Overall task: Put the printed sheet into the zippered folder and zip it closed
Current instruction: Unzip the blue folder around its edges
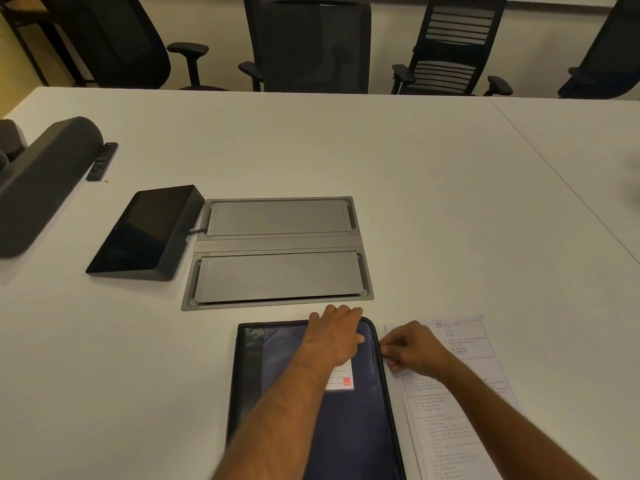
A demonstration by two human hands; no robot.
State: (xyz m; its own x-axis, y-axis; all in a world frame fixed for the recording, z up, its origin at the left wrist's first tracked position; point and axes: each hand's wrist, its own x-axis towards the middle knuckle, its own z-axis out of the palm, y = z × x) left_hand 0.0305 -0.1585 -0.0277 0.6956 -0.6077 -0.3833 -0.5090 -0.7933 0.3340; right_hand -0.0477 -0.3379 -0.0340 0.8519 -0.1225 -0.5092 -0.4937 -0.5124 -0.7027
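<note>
Pinched at the folder's right edge: right hand point(414, 348), fingers curled where the zip runs, apparently on the zip pull, though the pull itself was too small to make out. Left hand point(335, 336) lay flat, fingers straight, pressing the cover near the upper right corner; it grasped nothing.

Item 1. Navy-blue leather-look zippered folder with a black spine panel point(346, 410), lower centre of the frame, lying closed on the white table point(415, 202). A small white label with a red square point(341, 377) sat on the cover, partly under the left forearm. Judged stiff-boarded, moderately heavy, smooth-skinned and liable to slide unless pinned; best steadied by a flat palm while the zip tab is drawn.

Item 2. White printed sheet with lines of black text point(460, 403), lower right, just beside the folder's right edge and not yet inside it. More than one leaf may lie there. Judged light, limp, easily creased; best lifted by an edge.

Item 3. Grey metal twin-lid cable hatch point(277, 252), mid-frame, set in the table.

Item 4. Black wedge-shaped touchscreen console point(145, 233), left of the hatch.

Item 5. Dark cylindrical speaker bar point(45, 181) and slim black remote point(102, 161), upper left.

Item 6. Black office chairs point(311, 43), along the top.
</note>
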